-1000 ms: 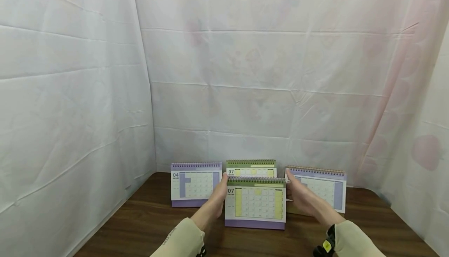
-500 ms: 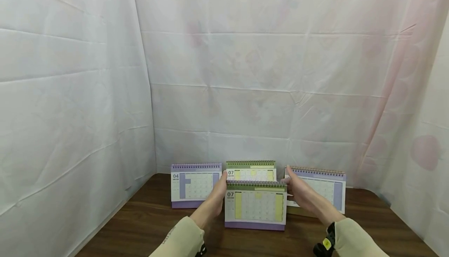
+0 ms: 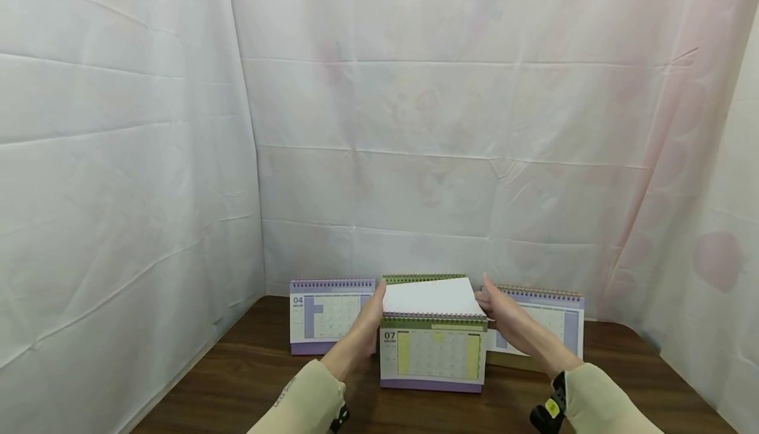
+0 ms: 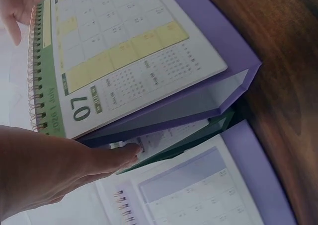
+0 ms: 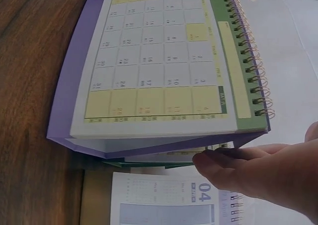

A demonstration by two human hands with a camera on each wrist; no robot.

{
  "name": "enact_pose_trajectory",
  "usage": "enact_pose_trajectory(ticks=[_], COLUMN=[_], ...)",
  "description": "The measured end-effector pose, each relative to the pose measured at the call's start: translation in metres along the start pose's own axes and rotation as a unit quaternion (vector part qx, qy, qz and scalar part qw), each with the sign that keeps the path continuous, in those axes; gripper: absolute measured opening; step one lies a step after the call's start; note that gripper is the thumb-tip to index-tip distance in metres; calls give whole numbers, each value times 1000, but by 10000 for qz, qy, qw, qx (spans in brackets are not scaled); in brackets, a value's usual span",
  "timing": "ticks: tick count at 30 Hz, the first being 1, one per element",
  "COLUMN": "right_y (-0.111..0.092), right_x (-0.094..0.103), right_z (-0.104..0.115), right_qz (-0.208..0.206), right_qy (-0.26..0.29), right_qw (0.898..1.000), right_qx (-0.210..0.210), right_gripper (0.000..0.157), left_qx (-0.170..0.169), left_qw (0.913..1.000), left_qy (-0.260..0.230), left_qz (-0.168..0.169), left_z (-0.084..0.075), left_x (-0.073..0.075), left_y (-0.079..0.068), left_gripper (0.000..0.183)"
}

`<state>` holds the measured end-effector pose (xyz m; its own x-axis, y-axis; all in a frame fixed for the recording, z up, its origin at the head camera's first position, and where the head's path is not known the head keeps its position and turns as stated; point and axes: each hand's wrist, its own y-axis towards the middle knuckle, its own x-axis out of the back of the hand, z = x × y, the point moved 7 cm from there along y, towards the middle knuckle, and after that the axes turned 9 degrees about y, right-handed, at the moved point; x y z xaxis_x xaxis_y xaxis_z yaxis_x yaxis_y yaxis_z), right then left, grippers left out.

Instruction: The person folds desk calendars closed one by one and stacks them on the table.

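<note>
A desk calendar [image 3: 435,357] on a purple stand is in front, its green and yellow 07 page facing me. From its top coil a blank white sheet [image 3: 431,296] slopes up and back. My left hand [image 3: 366,319] is at the calendar's left side, fingers [image 4: 117,158] reaching behind it. Opposite it, my right hand [image 3: 508,319] has its fingers [image 5: 216,168] behind the right side, near the coil end. Both thumbs stand free of the page. The sheet hides most of a green calendar [image 3: 423,277] behind, down to its coil.
A purple 04 calendar [image 3: 332,315] stands at the left. Another purple calendar [image 3: 545,319], on a tan stand, is at the right, partly hidden by my right hand. The dark wooden table [image 3: 237,361] meets pale cloth walls [image 3: 367,190] at its back and sides.
The white sheet has risen into view behind the front calendar's coil, covering most of the rear green calendar. My right hand's thumb has shifted slightly up; the other calendars stay put.
</note>
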<state>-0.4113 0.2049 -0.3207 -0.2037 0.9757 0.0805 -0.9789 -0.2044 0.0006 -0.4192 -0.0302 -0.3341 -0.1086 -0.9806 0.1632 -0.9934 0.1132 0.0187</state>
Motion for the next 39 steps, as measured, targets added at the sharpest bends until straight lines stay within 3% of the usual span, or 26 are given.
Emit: enact_pose_trajectory(ticks=[3, 8, 14, 18, 24, 30, 34, 39], right_y=[0, -1, -4, -8, -13, -15, -16, -17], right_x=[0, 1, 4, 4, 1, -6, -9, -8], right_z=[4, 13, 22, 26, 28, 28, 32, 33], right_qz=[10, 65, 36, 12, 75, 200, 244, 77], right_qy=[-12, 162, 607, 960, 1557, 1937, 2189, 2149], right_qw=[10000, 9993, 9959, 9922, 9849, 9786, 9728, 9731], right_qx=[71, 318, 670, 801, 747, 665, 719, 825], right_gripper=[99, 91, 89, 82, 80, 89, 83, 72], left_qx=[-132, -554, -1130, -1191, -1170, -1359, -1442, -1355], left_qw=[9999, 9983, 9899, 9827, 9737, 9701, 9691, 9726], left_qy=[-20, -196, -847, -1394, -1926, -1964, -1944, -1765], left_qz=[-37, -29, 147, 251, 346, 422, 480, 680], left_z=[-6, -20, -36, -40, -39, -44, -45, -41], left_x=[1, 5, 9, 11, 12, 11, 11, 8], left_y=[1, 3, 1, -1, -4, -6, -5, -3], left_gripper=[85, 71, 80, 82, 69, 64, 53, 76])
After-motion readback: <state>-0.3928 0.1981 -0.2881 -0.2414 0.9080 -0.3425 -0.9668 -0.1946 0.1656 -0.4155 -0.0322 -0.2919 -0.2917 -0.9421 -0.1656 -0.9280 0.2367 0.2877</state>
